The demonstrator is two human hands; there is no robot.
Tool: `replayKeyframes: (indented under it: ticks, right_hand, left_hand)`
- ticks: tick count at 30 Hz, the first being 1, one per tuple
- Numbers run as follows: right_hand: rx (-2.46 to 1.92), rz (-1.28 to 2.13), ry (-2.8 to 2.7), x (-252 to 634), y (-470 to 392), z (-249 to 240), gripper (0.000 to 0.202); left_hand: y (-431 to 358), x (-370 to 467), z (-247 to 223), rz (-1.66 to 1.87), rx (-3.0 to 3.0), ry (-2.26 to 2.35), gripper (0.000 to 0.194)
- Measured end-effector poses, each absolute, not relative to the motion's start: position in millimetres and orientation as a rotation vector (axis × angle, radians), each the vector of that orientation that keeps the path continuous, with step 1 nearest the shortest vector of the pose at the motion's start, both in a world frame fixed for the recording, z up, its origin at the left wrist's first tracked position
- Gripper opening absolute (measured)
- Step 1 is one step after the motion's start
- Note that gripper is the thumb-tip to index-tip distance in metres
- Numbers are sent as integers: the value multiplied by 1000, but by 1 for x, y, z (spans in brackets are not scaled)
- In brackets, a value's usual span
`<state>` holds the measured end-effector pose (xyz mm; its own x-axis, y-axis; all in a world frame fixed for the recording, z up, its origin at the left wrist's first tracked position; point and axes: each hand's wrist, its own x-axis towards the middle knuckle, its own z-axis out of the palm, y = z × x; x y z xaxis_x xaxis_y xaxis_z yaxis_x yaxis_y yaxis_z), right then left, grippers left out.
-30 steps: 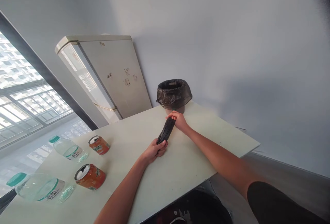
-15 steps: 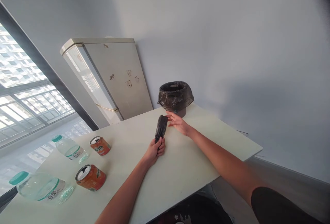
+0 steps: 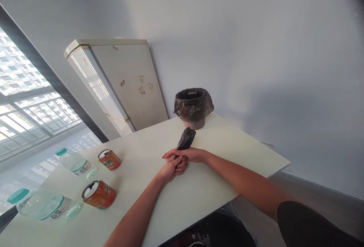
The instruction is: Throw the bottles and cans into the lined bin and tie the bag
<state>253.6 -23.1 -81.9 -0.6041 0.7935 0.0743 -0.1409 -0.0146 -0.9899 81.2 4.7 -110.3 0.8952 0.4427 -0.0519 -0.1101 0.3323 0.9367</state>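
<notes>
A bunched black plastic bag [image 3: 187, 138] stands up out of my left hand [image 3: 170, 169], whose fingers are wrapped round its lower end. My right hand [image 3: 191, 154] lies around the same part of the bag, just above the left fist, touching both. Its thumb is in front of the bag and its fingers reach behind toward the left. Beyond the hands, a small bin [image 3: 199, 124] stands on the table, its rim covered by a black liner [image 3: 193, 108].
On the left of the white table [image 3: 227, 144] are two orange cans, one farther [image 3: 110, 160] and one nearer [image 3: 99, 196], and two clear bottles with green caps [image 3: 75, 162] [image 3: 42, 204]. A fridge [image 3: 133, 84] stands behind, beside the wall.
My right hand has come down from the top of the bag to its lower part, beside my left hand. The top of the bag now leans farther right.
</notes>
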Motion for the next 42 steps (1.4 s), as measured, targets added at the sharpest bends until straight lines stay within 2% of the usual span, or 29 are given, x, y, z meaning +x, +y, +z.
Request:
replayKeyframes:
  ticks: [10,15,25,35,42]
  right_hand:
    - [-705,1464,-1317,258,-15,-84,44]
    - [-710,1227,-1108,263,-4,-88,43]
    - [-731,1044,-973,277,-2,-78,39]
    - [-687,1009,-868,289,5,-75,39]
    - [-594,1140,-853,293,6,-80,42]
  left_hand:
    - [9,81,-101,297,1162,293,50]
    - [8,82,-100,255,1144,289,48]
    - [8,82,-100,239,1155,306,47]
    - [7,83,-104,229,1175,309,48]
    - [8,83,-107,249,1176,330,48]
